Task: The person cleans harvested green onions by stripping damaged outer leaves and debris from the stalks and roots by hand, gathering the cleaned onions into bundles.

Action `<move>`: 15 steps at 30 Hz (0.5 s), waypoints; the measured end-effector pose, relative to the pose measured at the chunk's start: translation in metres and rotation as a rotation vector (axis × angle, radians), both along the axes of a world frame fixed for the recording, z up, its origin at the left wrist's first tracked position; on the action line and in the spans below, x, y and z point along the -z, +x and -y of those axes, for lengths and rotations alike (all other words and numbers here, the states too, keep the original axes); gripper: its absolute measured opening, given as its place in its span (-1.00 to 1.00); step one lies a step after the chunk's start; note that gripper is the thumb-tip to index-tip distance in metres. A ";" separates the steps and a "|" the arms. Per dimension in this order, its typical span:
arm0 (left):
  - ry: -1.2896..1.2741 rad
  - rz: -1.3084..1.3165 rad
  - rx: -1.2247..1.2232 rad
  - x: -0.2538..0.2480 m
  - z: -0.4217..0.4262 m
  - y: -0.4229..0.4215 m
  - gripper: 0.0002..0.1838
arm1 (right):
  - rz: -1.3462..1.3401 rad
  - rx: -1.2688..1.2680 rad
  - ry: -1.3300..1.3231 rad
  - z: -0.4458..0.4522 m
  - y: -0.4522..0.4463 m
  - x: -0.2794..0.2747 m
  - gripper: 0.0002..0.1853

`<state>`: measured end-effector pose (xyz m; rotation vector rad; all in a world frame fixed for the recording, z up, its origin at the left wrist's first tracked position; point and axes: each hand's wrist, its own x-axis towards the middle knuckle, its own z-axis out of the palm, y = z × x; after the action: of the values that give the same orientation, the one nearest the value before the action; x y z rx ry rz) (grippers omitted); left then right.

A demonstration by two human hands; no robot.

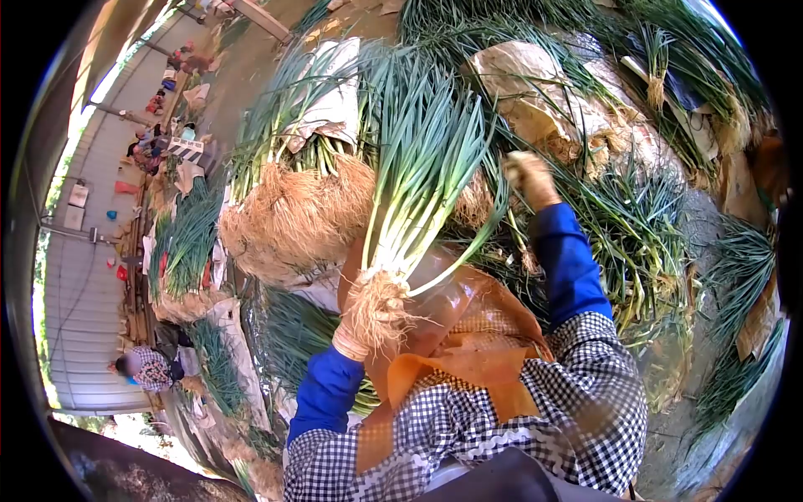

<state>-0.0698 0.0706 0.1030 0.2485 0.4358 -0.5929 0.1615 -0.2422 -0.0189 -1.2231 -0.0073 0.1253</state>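
Observation:
A large bunch of green onions [428, 159] lies across my lap, its long leaves pointing away and its pale roots toward me. My left hand [351, 339] is closed around the root end; the hanging roots hide most of its fingers. To the right of the leaves, my right hand [530, 179] is raised with its fingers curled closed. What it grips, if anything, I cannot make out. Just below it, a thin green onion stalk [517, 230] hangs or lies with its roots down. An orange-brown apron [502, 309] covers my lap under the bunch.
Thick green onion bundles [297, 209], partly wrapped in pale sacking [330, 92], stand to the left. Loose green onions [631, 234] and a sack-covered pile [535, 88] lie to the right. Other people work far left, one person [155, 368] in a checked top.

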 end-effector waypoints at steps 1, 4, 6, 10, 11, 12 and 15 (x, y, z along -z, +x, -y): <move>-0.033 -0.033 -0.065 -0.013 0.000 0.000 -0.55 | -0.049 0.174 0.257 0.032 0.007 0.011 -0.79; -0.109 0.021 -0.049 -0.031 -0.001 0.010 -0.53 | -0.139 0.489 -0.198 0.129 0.004 0.061 -0.78; -0.133 0.043 -0.034 -0.046 0.004 0.016 -0.52 | 0.040 0.552 -0.992 0.108 -0.024 0.035 -0.77; -0.254 0.137 0.000 -0.077 0.019 0.030 -0.52 | 0.475 0.357 -0.703 0.002 -0.085 -0.077 -0.73; -0.290 0.175 0.006 -0.087 0.024 0.035 -0.54 | 0.585 0.272 -0.678 -0.014 -0.101 -0.102 -0.71; -0.315 0.204 0.012 -0.094 0.030 0.037 -0.56 | 0.557 0.085 -0.441 -0.031 -0.118 -0.122 -0.70; -0.232 0.198 -0.203 -0.110 0.049 0.038 -0.61 | 0.644 -0.193 -0.280 -0.082 -0.145 -0.133 -0.57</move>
<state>-0.0323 0.0214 0.2127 0.0389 0.1948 -0.4100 0.0164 -0.1598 0.1144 -1.4968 -0.6887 -0.1076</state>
